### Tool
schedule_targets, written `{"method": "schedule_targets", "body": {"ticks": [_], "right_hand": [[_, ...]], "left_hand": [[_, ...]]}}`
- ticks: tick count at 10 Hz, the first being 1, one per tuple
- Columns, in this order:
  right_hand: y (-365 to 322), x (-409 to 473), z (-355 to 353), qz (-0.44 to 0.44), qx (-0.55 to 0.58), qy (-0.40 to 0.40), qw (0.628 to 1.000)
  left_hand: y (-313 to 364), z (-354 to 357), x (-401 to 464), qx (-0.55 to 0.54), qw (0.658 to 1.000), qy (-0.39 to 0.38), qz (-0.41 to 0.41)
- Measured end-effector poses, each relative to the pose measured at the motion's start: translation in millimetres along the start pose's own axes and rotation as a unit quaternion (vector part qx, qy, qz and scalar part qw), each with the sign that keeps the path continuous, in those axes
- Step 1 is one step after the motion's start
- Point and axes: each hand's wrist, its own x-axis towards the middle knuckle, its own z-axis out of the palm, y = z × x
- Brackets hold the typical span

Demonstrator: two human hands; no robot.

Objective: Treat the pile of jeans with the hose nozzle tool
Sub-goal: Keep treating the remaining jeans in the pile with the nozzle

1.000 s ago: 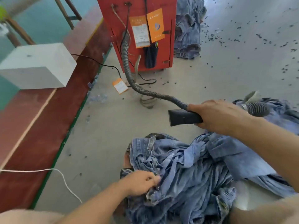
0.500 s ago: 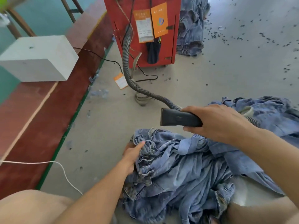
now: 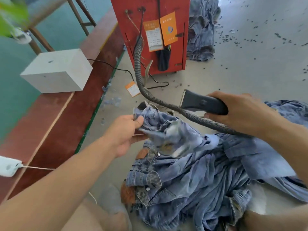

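A pile of light blue jeans (image 3: 200, 174) lies on the grey floor in front of me. My left hand (image 3: 126, 130) grips the waistband of the top pair of jeans (image 3: 158, 124) and holds it lifted off the pile. My right hand (image 3: 240, 112) grips the black hose nozzle (image 3: 200, 102) just above and to the right of that waistband, its flat mouth pointing left. A grey ribbed hose (image 3: 145, 90) runs from the nozzle up to the red machine (image 3: 150, 30).
The red machine stands at the back with orange tags on it. More jeans (image 3: 202, 29) are heaped to its right. A white box (image 3: 56, 70) sits on a dark red ledge (image 3: 55, 124) at left. Small dark bits are scattered over the floor at the back right.
My left hand took hold of the top jeans' waistband and lifted it up and away from the pile. The nozzle in my right hand shifted right and tilted.
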Motion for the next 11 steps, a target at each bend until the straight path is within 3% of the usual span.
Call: {"method": "schedule_targets", "body": {"ticks": [1, 2, 3, 4, 5, 6, 7, 8, 9, 10, 11], "right_hand": [[2.2, -6.1, 1.3, -0.001, -0.007, -0.001, 1.0], [6.4, -6.0, 8.9, -0.007, -0.036, -0.025, 0.999], [5.9, -2.9, 11.7, -0.008, -0.046, -0.045, 0.998], [5.6, 4.2, 15.3, -0.008, -0.042, -0.052, 0.998], [3.8, 11.4, 14.9, -0.008, -0.04, -0.044, 0.998], [5.0, 15.4, 14.3, -0.001, -0.036, -0.04, 0.999], [3.3, 18.5, 14.9, 0.008, -0.036, -0.043, 0.998], [1.4, 19.2, 15.3, 0.009, -0.068, -0.07, 0.995], [1.7, 17.6, 18.4, 0.012, -0.087, -0.09, 0.992], [-1.7, 17.8, 17.9, 0.01, -0.082, -0.083, 0.993], [-1.0, 18.2, 16.8, 0.009, -0.069, -0.075, 0.995]], "left_hand": [[-19.7, 4.1, -11.0, -0.101, 0.989, 0.032, -0.099], [-38.4, 9.6, 8.0, -0.225, 0.951, 0.084, -0.193], [-56.1, 14.8, 21.2, -0.184, 0.961, 0.11, -0.173], [-75.5, 9.7, 27.0, -0.016, 0.98, 0.156, -0.122], [-70.3, 3.6, 23.1, 0.095, 0.992, 0.032, -0.082], [-73.8, -9.9, 22.2, 0.483, 0.859, -0.167, -0.025], [-75.2, -14.7, 30.2, 0.704, 0.676, -0.205, 0.077], [-51.1, -20.6, 34.1, 0.043, 0.979, -0.2, -0.004], [-42.9, -28.0, 46.9, -0.286, 0.93, -0.228, -0.029], [-72.9, -2.8, 30.7, 0.059, 0.955, -0.26, -0.132], [-96.6, 22.0, 27.1, 0.252, 0.928, -0.252, -0.106]]}}
